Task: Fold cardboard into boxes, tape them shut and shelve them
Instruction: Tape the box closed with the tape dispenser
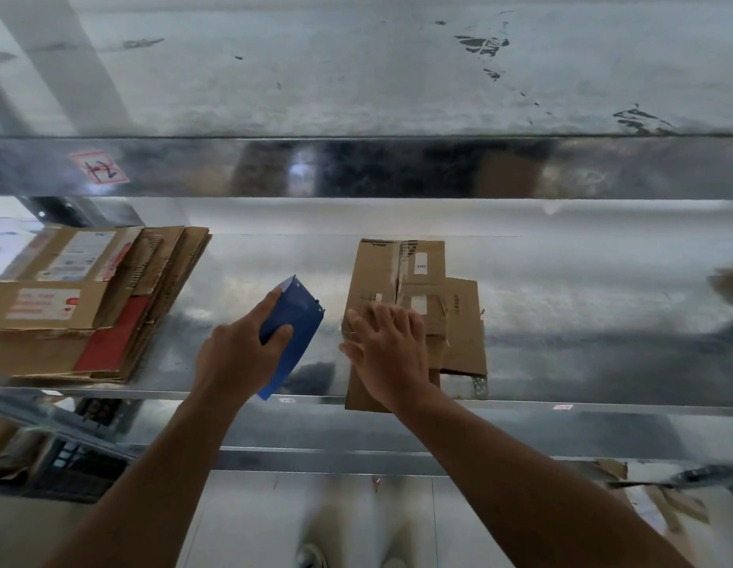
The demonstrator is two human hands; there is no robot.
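The flat brown cardboard pieces [401, 305] lie on the shiny metal shelf [582, 305], the right hand [387, 346] spread flat on them, the left hand [238, 354] gripping a blue flat tool [293, 325]; cardboard looks light and bendy, so lift it by its edges.

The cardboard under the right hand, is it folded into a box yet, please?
Not yet: the cardboard lies flat on the shelf under the right hand.

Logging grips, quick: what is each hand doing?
Left hand: closed on blue tape dispenser.
Right hand: open, flat on flattened cardboard.
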